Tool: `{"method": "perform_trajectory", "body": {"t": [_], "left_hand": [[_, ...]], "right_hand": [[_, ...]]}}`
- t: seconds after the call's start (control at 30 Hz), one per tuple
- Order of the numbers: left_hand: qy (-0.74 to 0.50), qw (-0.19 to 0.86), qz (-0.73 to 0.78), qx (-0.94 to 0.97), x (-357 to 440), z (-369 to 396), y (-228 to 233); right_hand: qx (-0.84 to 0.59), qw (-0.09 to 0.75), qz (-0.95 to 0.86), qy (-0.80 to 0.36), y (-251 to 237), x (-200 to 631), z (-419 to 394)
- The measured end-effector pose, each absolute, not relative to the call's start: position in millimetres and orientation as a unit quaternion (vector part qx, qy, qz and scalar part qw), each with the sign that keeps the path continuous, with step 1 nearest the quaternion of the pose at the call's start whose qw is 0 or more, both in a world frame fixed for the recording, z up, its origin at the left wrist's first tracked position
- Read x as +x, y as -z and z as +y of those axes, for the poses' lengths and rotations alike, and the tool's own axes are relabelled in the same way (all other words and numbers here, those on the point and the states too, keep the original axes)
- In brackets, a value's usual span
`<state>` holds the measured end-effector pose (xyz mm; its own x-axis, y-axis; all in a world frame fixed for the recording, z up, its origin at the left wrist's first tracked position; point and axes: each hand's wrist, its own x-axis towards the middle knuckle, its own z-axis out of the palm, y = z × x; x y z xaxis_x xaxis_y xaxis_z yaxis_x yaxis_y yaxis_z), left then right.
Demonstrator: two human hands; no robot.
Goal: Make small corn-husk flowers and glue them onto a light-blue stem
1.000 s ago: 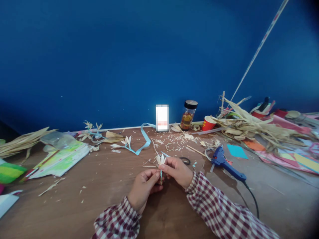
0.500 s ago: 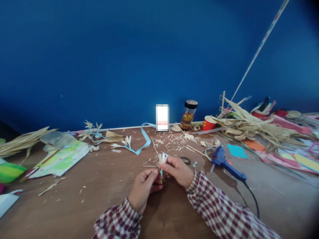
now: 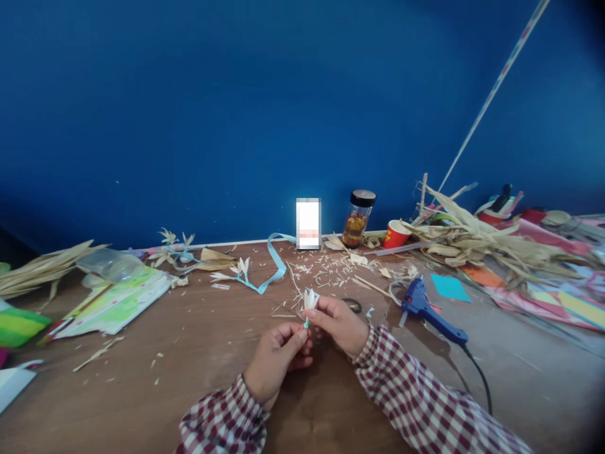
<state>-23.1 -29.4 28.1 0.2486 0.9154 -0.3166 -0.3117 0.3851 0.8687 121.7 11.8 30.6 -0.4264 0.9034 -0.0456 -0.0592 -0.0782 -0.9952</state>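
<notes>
Between my two hands is a small flower of pale husk petals with a light blue wrapped stem, held upright over the table. My right hand pinches it at the base of the petals. Lower down, the thumb and fingers of my left hand are closed on the stem, hiding its lower end. Scissors, mostly covered, lie just behind my right hand. A similar husk flower sprig with a blue stem rests on the table beyond my left hand, joined to a light blue ribbon.
A blue glue gun with a cord lies right of my hands. Behind it are a red paper cup, a dark-lidded jar and a heap of dried husks. Husk scraps litter the middle. Painted paper lies left.
My left hand has shifted slightly up and to the right along the stem, its thumb now nearer the petals. My right hand has hardly moved.
</notes>
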Motion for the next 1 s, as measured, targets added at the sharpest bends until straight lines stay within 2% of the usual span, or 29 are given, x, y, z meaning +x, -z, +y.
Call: {"method": "perform_trajectory", "body": {"t": [0.13,0.4,0.8,1.0], "left_hand": [[-0.405,0.769,0.398,0.295,-22.1,-30.6,-32.3],[-0.398,0.797,0.386,0.241,-24.6,-28.5,-31.9],[-0.427,0.777,0.399,0.233,-23.8,-27.1,-28.6],[-0.467,0.720,0.439,0.265,-22.1,-29.3,-31.5]], "right_hand": [[-0.368,0.383,-0.513,-0.674,-29.0,122.7,13.1],[-0.361,0.406,-0.483,-0.687,-30.6,124.6,14.4],[-0.339,0.412,-0.467,-0.705,-31.9,123.9,13.2],[-0.351,0.402,-0.481,-0.696,-33.8,122.8,12.2]]}}
